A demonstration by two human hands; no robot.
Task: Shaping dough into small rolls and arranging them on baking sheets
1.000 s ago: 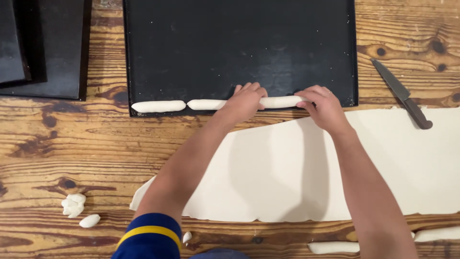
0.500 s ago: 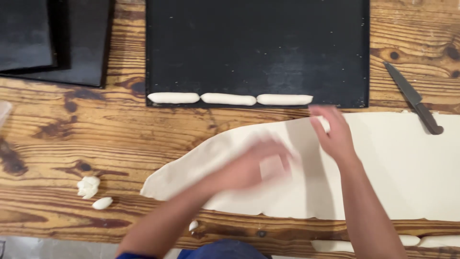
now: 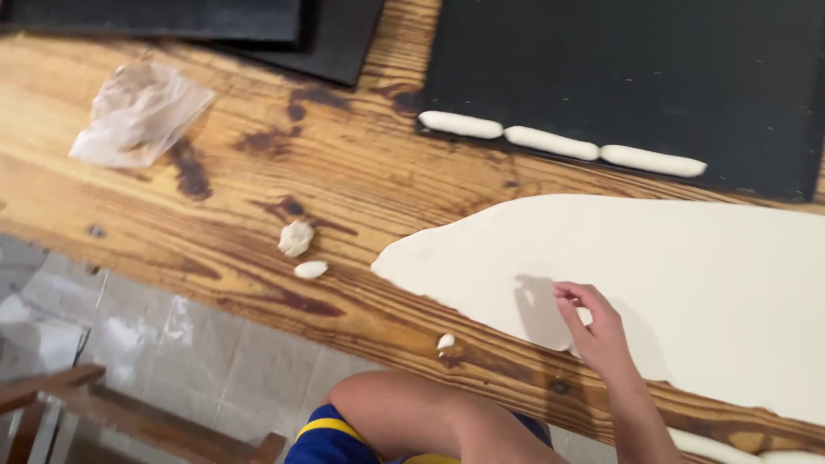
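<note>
My right hand [image 3: 595, 331] hovers over the near left part of a wide, flat sheet of pale dough [image 3: 705, 258] on the wooden table [image 3: 215, 198]. Its fingers are bent and apart, the fingertips close to the sheet, and nothing shows in them. Of my left arm only the bent elbow [image 3: 412, 412] and a blue sleeve with a yellow stripe [image 3: 326, 430] show at the bottom; the hand itself is hidden. Beyond the sheet lies a black baking tray [image 3: 644, 60] with three dough rolls [image 3: 550, 143] in a row along its near edge.
Small dough scraps [image 3: 296, 238] lie left of the sheet, one more [image 3: 445, 342] at the table's front edge. A crumpled plastic bag [image 3: 137, 112] sits far left. More dark trays [image 3: 215, 17] are stacked at the back. Cut dough strips [image 3: 713, 447] lie bottom right. Tiled floor and a wooden frame [image 3: 51, 395] lie below.
Both hands left the rolls on the tray and drew back toward me. My left hand dropped out of sight. The view swung left, so the knife is gone and the bag appears.
</note>
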